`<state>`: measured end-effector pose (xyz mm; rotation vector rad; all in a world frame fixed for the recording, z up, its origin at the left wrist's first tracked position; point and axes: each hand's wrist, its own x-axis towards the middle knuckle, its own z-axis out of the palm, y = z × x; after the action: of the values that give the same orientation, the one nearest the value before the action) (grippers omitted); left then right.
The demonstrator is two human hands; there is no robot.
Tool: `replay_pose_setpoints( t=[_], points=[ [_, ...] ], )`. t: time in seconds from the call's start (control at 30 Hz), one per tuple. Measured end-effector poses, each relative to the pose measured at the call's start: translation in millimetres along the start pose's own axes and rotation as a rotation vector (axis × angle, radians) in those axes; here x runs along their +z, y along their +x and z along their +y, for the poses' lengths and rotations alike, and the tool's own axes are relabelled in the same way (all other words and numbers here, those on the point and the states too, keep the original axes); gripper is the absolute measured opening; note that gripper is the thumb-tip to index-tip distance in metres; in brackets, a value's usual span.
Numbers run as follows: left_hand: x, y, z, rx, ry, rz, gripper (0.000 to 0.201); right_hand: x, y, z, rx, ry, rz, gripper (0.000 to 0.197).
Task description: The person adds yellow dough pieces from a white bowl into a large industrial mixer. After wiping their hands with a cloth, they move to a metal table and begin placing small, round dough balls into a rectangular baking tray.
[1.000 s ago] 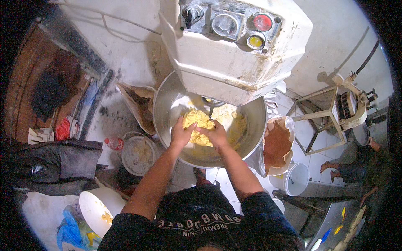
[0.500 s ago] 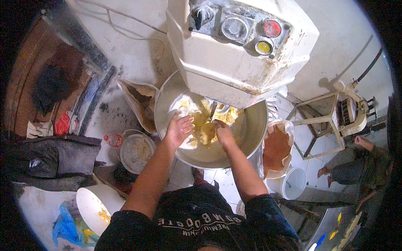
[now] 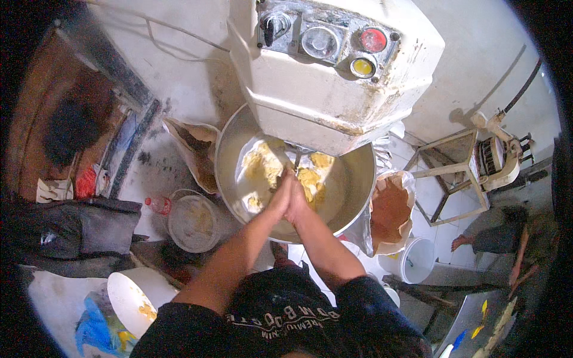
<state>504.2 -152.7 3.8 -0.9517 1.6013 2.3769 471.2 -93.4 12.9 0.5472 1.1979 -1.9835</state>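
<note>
My left hand (image 3: pixel 279 201) and my right hand (image 3: pixel 298 199) are pressed together palm to palm inside a large round metal mixing bowl (image 3: pixel 356 206). Their fingers point away from me, toward the mixer's metal shaft (image 3: pixel 298 156). Whatever lies between the palms is hidden. Around the hands sits yellow, crumbly dough (image 3: pixel 309 177), and a yellow lump with white powder (image 3: pixel 258 162) is on the left side of the bowl. Over the far part of the bowl hangs the white head of the mixer (image 3: pixel 334 95), with its knob and buttons.
An open paper sack (image 3: pixel 391 218) of brown powder stands right of the bowl, by a white bucket (image 3: pixel 418 261). Left are another open sack (image 3: pixel 194 149), a lidded bucket (image 3: pixel 194 222) and a bottle (image 3: pixel 158 205). A metal-framed machine (image 3: pixel 453 173) and another person (image 3: pixel 495 230) are far right.
My left hand, open and apart before, has moved right against my right hand. The right hand has come left and nearer the left one. The view has shifted slightly.
</note>
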Motion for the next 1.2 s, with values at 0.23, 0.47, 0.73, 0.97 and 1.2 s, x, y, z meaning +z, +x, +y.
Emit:
replay_pose_setpoints(
  t=[0.23,0.47,0.73,0.97,1.2],
  points=[
    [-28.1,11.9,0.0,-0.235,-0.365,0.07,0.09,6.2,-53.2,-55.0,-0.483,0.029,0.08,0.049],
    [54.9,-2.6,29.6,-0.029,0.085,0.016,0.07,-57.2,31.2,-8.3,-0.132,-0.308,0.118,0.046],
    [-0.2,10.4,-21.5,0.009,-0.195,0.039,0.044,-17.2,-42.7,-37.0,-0.767,-0.534,0.081,0.04],
    [-43.7,-136.1,18.9,0.783,0.612,0.275,0.042,-140.9,-2.6,-43.3,-0.892,-1.498,-0.009,0.041],
    [-222.8,-354.7,-12.0,0.629,0.481,1.037,0.028,23.9,-110.9,55.7,-0.624,-1.384,-0.391,0.046]
  ],
)
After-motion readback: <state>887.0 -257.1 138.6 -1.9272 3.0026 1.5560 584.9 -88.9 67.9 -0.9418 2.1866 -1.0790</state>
